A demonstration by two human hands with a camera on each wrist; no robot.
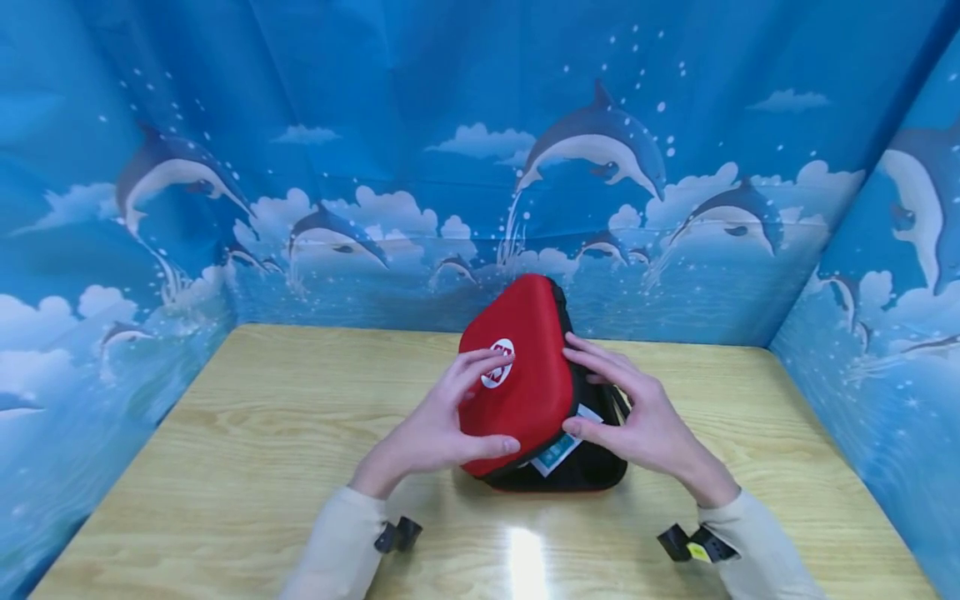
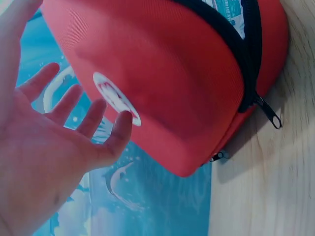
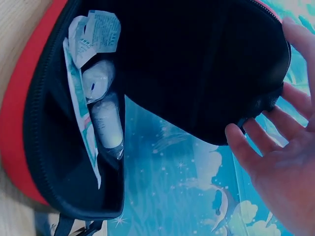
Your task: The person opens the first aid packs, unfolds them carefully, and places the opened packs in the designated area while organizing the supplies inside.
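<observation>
A red zippered hard case (image 1: 517, 375) with a white oval logo stands on the table, its lid raised partway. Over the lid's outer face, the left hand (image 1: 442, 417) has its fingers spread; the left wrist view shows one fingertip beside the logo (image 2: 117, 99), contact unclear. At the lid's other side, the right hand (image 1: 645, 408) touches the black rim with spread fingertips (image 3: 238, 140). Inside the case's base lie a white-and-green packet (image 3: 81, 113), small paper sachets (image 3: 103, 32) and wrapped white rolls (image 3: 107, 123).
The wooden table (image 1: 300, 417) extends to both sides of the case. Behind it hangs a blue dolphin-print curtain (image 1: 420, 167), which also covers the sides. Zipper pulls (image 2: 269, 113) hang from the case's edge. Each wrist carries a black strap mount (image 1: 697, 543).
</observation>
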